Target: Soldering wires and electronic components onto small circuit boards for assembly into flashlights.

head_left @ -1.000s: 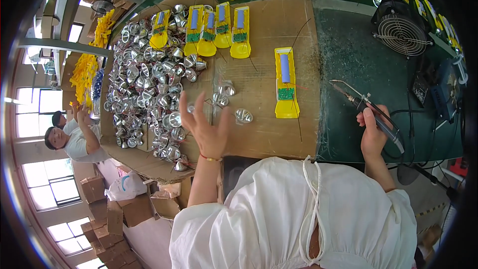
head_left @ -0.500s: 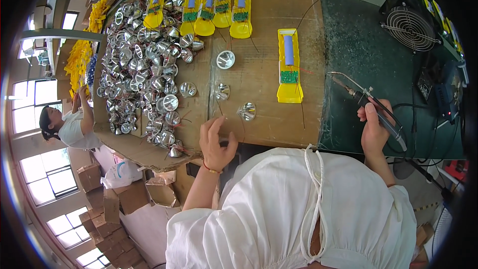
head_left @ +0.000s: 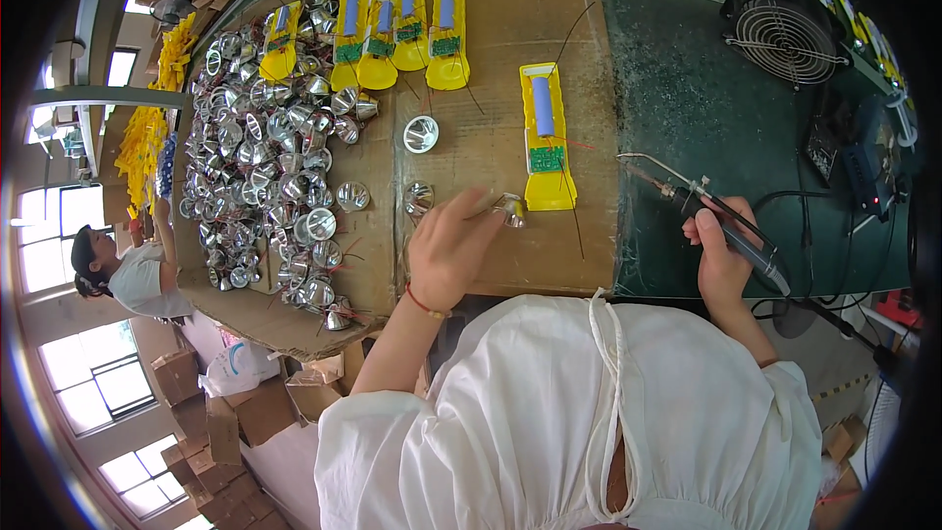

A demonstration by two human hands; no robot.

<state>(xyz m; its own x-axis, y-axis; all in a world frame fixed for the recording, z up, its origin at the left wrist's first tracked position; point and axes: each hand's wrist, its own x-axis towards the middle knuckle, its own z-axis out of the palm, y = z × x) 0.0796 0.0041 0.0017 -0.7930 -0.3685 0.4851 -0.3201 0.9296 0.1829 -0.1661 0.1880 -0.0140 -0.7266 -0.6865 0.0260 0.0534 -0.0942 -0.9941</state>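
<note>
My left hand has its fingers closed on a small silver reflector cup, just left of the lower end of a yellow flashlight housing. Lying on the cardboard, that housing carries a purple battery cell, a green circuit board and loose thin wires. A soldering iron with a thin metal tube alongside its tip is gripped in my right hand; the tip points left toward the housing, apart from it. Two more reflector cups, one shiny and upturned and one partly beside my fingers, rest left of the housing.
A big heap of reflector cups fills the left of the cardboard sheet. Several yellow housings lie at the back. A fan with a wire guard and a blue box stand right. Another person works at far left.
My left hand has moved right and picked up the nearest reflector cup, bringing it beside the housing. My right hand still holds the soldering iron. The whole view has shifted slightly.
</note>
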